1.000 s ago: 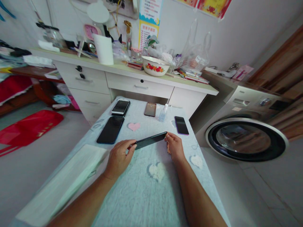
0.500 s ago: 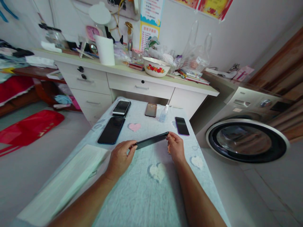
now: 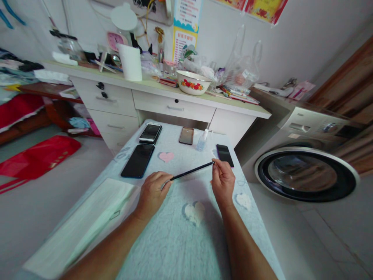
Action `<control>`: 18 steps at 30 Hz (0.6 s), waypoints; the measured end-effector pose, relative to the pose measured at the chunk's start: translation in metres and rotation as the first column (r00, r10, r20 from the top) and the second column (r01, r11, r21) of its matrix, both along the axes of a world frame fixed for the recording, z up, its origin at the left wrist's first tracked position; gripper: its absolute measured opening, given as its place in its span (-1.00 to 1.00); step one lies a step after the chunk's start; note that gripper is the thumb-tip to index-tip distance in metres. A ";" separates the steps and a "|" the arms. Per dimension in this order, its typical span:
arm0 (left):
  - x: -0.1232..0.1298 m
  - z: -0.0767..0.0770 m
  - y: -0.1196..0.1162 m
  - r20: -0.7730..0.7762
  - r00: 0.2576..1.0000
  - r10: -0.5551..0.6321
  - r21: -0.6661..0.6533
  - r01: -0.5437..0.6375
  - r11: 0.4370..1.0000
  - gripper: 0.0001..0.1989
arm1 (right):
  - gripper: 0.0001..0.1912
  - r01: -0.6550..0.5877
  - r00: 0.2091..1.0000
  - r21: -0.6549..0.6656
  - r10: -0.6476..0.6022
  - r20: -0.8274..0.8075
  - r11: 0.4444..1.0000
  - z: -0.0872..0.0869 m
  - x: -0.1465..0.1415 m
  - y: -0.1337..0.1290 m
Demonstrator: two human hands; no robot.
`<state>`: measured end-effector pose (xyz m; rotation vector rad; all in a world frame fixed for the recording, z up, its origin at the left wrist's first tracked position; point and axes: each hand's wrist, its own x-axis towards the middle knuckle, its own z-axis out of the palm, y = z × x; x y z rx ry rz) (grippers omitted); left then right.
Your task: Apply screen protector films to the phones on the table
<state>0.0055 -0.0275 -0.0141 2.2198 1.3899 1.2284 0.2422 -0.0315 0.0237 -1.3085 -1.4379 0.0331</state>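
Observation:
My left hand point(image 3: 154, 191) grips the left end of a dark smartphone point(image 3: 192, 170) between thumb and fingers. My right hand point(image 3: 223, 181) pinches its other end. The smartphone is held above the table, turned nearly edge-on, so only a thin black strip of it shows. A small orange-tan patch point(image 3: 211, 182) peeks out beside my right fingers; I cannot make out what it is. Just beyond my right hand lies a phone with a purple edge point(image 3: 225, 155). A large black phone point(image 3: 138, 160) lies beyond my left hand.
A white phone point(image 3: 150, 132) rests on a dark one at the table's far left. A brownish phone case point(image 3: 186, 135) and a clear spray bottle point(image 3: 202, 140) are at the far side. Folded whitish cloth point(image 3: 78, 229) covers the left edge. A desk point(image 3: 175, 105) and washing machine point(image 3: 305, 155) stand beyond.
The smartphone has tilted from showing part of its dark face to nearly edge-on. Both hands have shifted slightly right, still holding its ends.

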 end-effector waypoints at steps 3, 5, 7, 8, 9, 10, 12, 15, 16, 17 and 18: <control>0.004 -0.003 0.002 -0.015 1.000 0.010 -0.023 -0.010 1.000 -0.82 | -0.76 0.006 0.997 0.084 -0.012 0.080 0.996 0.008 -0.003 -0.004; 0.007 -0.004 0.003 -0.015 1.000 0.015 -0.038 -0.015 0.999 -0.83 | -0.74 -0.005 0.994 0.141 -0.010 0.108 0.990 0.011 -0.004 -0.006; 0.010 -0.005 0.004 -0.012 1.000 0.019 -0.052 -0.020 0.998 -0.83 | -0.72 -0.014 0.991 0.183 -0.011 0.136 0.983 0.013 -0.006 -0.008; 0.011 -0.005 0.005 -0.016 1.000 0.020 -0.059 -0.021 0.998 -0.83 | -0.71 -0.015 0.988 0.193 -0.014 0.152 0.981 0.013 -0.007 -0.009; 0.012 -0.005 0.006 -0.023 0.999 0.021 -0.064 -0.023 0.998 -0.83 | -0.70 -0.015 0.986 0.197 -0.019 0.168 0.980 0.014 -0.007 -0.010; 0.013 -0.006 0.007 -0.034 0.999 0.023 -0.067 -0.025 0.997 -0.83 | -0.70 -0.014 0.983 0.199 -0.023 0.183 0.980 0.014 -0.008 -0.012; 0.014 -0.006 0.008 -0.063 0.998 0.021 -0.073 -0.026 0.997 -0.82 | -0.68 -0.013 0.978 0.201 -0.029 0.206 0.979 0.016 -0.010 -0.013; 0.016 -0.007 0.009 -0.117 0.993 0.014 -0.090 -0.025 0.996 -0.81 | -0.66 -0.033 0.973 0.216 -0.018 0.230 0.976 0.019 -0.014 -0.016; 0.016 -0.007 0.009 -0.138 0.990 0.011 -0.099 -0.025 0.995 -0.81 | -0.65 -0.044 0.972 0.220 -0.010 0.237 0.975 0.020 -0.015 -0.017; 0.016 -0.006 0.009 -0.158 0.987 0.007 -0.108 -0.024 0.994 -0.80 | -0.64 -0.053 0.970 0.222 -0.002 0.243 0.974 0.020 -0.016 -0.017; 0.016 -0.006 0.009 -0.177 0.984 0.002 -0.116 -0.023 0.993 -0.80 | -0.63 -0.063 0.968 0.220 0.006 0.249 0.973 0.020 -0.018 -0.018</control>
